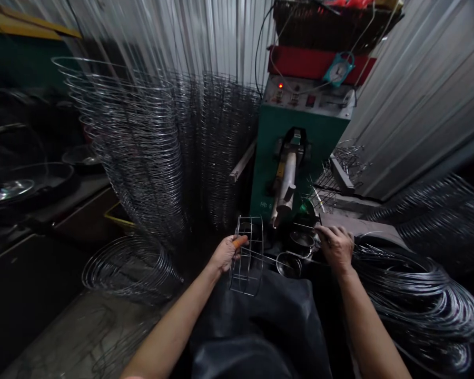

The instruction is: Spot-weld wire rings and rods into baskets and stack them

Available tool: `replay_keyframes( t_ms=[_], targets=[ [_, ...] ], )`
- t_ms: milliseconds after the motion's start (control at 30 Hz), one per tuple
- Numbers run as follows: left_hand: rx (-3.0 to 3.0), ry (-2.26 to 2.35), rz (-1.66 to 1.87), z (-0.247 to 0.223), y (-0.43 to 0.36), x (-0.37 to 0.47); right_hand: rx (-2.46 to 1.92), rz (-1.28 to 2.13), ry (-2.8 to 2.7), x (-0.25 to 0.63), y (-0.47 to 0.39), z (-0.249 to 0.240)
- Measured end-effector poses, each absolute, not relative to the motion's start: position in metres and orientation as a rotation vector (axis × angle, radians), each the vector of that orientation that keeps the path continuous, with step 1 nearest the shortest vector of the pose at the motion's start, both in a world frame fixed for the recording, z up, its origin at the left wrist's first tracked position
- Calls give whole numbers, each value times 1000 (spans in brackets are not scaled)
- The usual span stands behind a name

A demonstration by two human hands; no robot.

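My left hand (226, 253) is closed on the near side of a small wire frame (256, 263), built of thin curved wires joined by short cross wires. An orange cover (240, 241) sits on one of its fingers. To the right, my right hand (337, 246) pinches a thin metal wire (305, 226) that points left. Its fingertips are partly in shadow. Between the hands are small metal rings (288, 264), close to the dark apron (256, 316) over my lap. Just beyond, the thick metal arm (287, 184) of a green machine (266, 142) reaches toward me.
Tall stacks of wire rings (138, 142) stand left of the machine, with a lower coil (122, 268) on the floor. Bundled bent wire (422, 295) lies at my right. A teal dial scale (338, 69) and a red indicator light (280, 85) show on the machine.
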State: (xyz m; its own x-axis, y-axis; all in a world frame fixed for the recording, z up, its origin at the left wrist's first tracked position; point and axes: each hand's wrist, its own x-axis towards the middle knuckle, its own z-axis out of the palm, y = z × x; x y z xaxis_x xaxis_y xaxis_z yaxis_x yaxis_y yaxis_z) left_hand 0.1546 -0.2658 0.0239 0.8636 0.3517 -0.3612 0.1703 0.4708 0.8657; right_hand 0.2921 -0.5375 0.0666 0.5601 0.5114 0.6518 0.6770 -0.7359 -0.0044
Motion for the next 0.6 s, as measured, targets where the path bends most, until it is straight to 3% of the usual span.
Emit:
replay_keyframes(
  t_ms=[367,600],
  targets=[
    [1067,561,81,26,-281,169,-2304,-523,-1055,278,-504,31],
    [1065,537,73,22,-284,178,-2278,-455,-1072,286,-500,28]
  ],
)
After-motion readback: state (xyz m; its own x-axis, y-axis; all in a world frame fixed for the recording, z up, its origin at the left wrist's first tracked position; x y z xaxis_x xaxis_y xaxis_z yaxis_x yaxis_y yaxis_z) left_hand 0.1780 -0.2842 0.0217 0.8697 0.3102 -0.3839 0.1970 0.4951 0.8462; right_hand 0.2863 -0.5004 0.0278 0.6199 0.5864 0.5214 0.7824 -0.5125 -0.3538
